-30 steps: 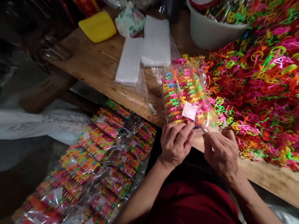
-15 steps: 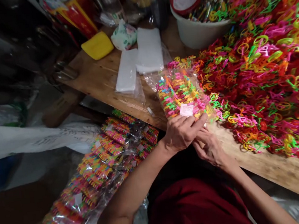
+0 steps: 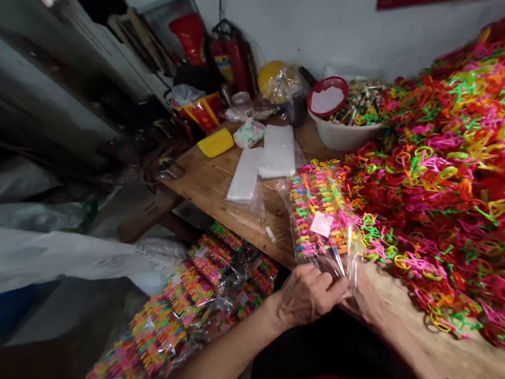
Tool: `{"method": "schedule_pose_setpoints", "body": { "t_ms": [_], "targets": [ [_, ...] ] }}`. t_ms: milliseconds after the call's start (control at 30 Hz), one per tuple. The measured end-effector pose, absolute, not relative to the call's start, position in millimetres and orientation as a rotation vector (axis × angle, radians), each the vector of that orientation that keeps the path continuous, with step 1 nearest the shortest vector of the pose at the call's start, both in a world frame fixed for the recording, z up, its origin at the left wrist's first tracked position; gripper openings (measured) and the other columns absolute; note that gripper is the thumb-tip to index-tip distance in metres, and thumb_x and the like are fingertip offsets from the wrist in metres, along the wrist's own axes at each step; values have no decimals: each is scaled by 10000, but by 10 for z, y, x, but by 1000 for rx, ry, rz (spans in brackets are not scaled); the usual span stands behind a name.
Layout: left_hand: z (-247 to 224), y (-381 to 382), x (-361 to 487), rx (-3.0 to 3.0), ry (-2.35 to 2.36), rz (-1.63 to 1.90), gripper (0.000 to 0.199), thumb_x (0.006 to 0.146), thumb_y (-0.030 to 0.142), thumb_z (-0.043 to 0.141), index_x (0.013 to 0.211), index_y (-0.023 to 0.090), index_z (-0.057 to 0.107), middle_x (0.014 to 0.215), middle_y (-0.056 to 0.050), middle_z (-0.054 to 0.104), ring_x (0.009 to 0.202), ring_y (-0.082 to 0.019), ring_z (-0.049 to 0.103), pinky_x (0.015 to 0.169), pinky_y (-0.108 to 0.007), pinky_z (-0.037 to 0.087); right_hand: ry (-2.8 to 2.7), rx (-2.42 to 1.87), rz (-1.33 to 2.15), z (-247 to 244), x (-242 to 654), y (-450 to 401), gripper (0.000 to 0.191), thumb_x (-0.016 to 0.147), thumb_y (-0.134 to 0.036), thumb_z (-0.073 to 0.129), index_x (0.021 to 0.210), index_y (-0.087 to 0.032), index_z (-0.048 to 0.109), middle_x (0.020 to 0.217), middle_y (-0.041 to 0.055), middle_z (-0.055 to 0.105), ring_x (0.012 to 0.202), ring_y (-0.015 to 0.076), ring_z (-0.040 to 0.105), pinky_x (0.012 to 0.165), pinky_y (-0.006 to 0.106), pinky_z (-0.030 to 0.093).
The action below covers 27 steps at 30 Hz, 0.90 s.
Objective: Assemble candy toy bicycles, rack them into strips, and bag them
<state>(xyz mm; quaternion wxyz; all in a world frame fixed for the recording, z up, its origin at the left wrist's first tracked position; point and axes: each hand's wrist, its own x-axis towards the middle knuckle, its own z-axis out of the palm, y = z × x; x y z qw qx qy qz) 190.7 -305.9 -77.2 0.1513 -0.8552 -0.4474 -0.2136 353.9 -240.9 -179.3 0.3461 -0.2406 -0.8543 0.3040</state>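
Note:
A clear plastic bag point(image 3: 344, 264) packed with rows of small colourful plastic pieces lies at the table's front edge, a white paper slip point(image 3: 321, 224) showing near its middle. My left hand point(image 3: 308, 296) is closed on the loose near end of the bag, knuckles up. On the other side of that end is my right hand point(image 3: 366, 298), also closed on the plastic; its fingers are partly hidden behind the film and my left hand. Right beside the bag spreads a big heap of loose bright plastic pieces point(image 3: 454, 203).
Several filled bags point(image 3: 159, 331) lie below the table at the left. On the wooden table point(image 3: 200, 174) are white stacks of flat bags point(image 3: 276, 150), a yellow item point(image 3: 216, 143) and a white tub point(image 3: 347, 136) with a red basket point(image 3: 328, 97) on it.
My view has tipped up, showing more wall. The bag's near end, bunched under my hands before, is now drawn out towards me, and its contents lie flatter in rows.

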Motion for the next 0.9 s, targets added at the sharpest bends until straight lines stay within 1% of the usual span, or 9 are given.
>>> {"method": "schedule_pose_setpoints", "body": {
  "t_ms": [133,267,333,367,433,500,567,733,900],
  "targets": [
    [-887,-3310,1831,-2509,-1605,-1109,492,950,651,537,1101,226,733,628,22,658,509,-144,593,491,-299,497,-2356,-516,885,-1523,4086,-2618,397,920,-146,503,1238,-287,693,1192,93,731,1124,259,706,924,383,616],
    [-908,-3358,1641,-1736,-2270,-1553,369,1036,474,428,1072,221,694,775,-8,707,667,-141,658,653,-279,549,-2111,-958,679,-1204,4412,-2524,237,907,-296,651,1129,-211,650,1039,98,718,837,202,704,715,306,585],
    [-910,-3180,1593,-1510,-2352,-1390,406,974,495,553,1212,181,652,1100,-91,735,1030,-216,695,937,-375,561,-2055,-1196,602,-1225,4304,-2408,499,836,-476,722,1208,-167,598,1039,126,695,765,210,673,632,318,539],
    [-904,-3051,1595,-1579,-2307,-1278,535,946,533,583,1334,164,592,1311,-137,672,1256,-269,614,1088,-443,490,-2078,-1292,607,-1277,4199,-2358,585,832,-533,702,1254,-149,569,1031,134,695,748,218,670,596,314,504],
    [-891,-2754,1648,-1881,-2172,-972,673,969,559,509,1520,179,436,1605,-147,429,1564,-346,242,1257,-573,240,-2103,-1430,631,-1414,3954,-2293,584,875,-560,617,1275,-140,550,984,123,711,683,211,646,559,302,426],
    [-899,-2474,1739,-2184,-2067,-658,625,1027,480,386,1609,266,310,1691,-74,293,1608,-341,42,1268,-639,66,-2078,-1500,642,-1539,3759,-2262,461,913,-514,546,1185,-145,594,879,95,712,645,198,616,568,293,378],
    [-943,-2272,1820,-2395,-2019,-423,583,1048,409,326,1623,327,279,1699,-32,280,1608,-345,45,1250,-671,-10,-2057,-1561,584,-1621,3698,-2242,362,934,-428,485,1097,-148,646,772,79,689,613,186,581,578,287,340],
    [-1082,-2163,1856,-2505,-2042,-220,607,1047,502,341,1616,291,318,1696,-50,282,1587,-383,144,1235,-700,-37,-2161,-1547,533,-1696,4088,-2266,378,925,-312,454,1118,-170,745,704,67,692,549,150,526,588,276,320],
    [-1079,-2244,1909,-2498,-2023,-212,635,1026,554,386,1607,304,339,1699,-28,276,1585,-385,156,1240,-695,-33,-1813,-1576,1050,-1646,4453,-2527,454,929,-484,535,1089,-131,770,631,48,661,500,133,503,534,261,383]
  ]
}}
